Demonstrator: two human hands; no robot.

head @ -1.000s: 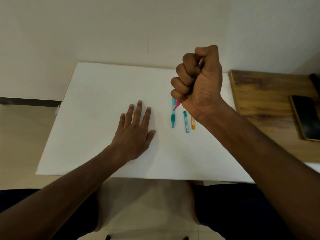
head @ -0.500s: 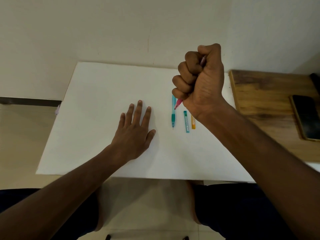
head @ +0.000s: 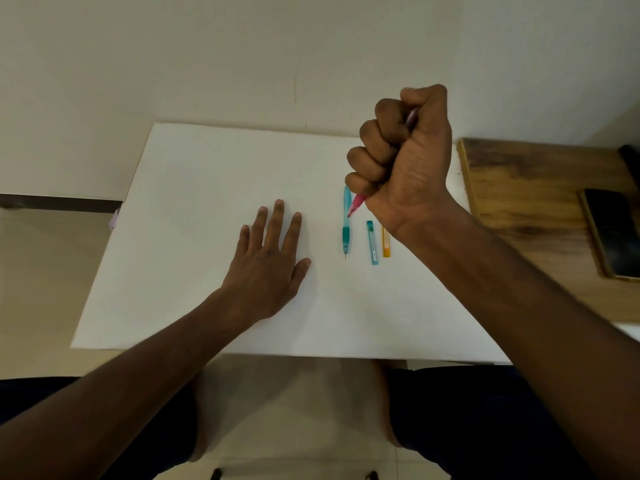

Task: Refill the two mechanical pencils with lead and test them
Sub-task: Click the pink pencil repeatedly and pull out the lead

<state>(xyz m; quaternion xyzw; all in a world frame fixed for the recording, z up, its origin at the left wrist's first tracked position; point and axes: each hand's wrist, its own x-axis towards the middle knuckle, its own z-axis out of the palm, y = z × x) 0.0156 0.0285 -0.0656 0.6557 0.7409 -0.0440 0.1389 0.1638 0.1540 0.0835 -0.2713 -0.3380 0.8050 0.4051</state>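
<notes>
White tabletop (head: 207, 188) fills my view, set against a plain pale wall, with a wooden surface (head: 519, 188) butting up on the right and a dark phone (head: 611, 233) lying on it. I've got my left hand (head: 266, 265) flat on the white top, palm down, fingers spread a little, holding nothing. My right hand (head: 405, 161) is raised above the table in a tight fist, wrapped around the pink mechanical pencil (head: 356, 204); only its pink tip pokes out below the little finger, pointing down and to the left, and a sliver of the top end shows under the thumb. Whether the thumb is pressing on the cap, I can't tell from here. Below the fist, the teal mechanical pencil (head: 346, 223) lies on the table, tip toward me, the pink tip crossing just over it in my view. Just to its right sit the teal lead case (head: 372, 242) and, beside that, the orange lead case (head: 386, 243), partly hidden by my wrist. All three lie roughly parallel, near each other but apart.
</notes>
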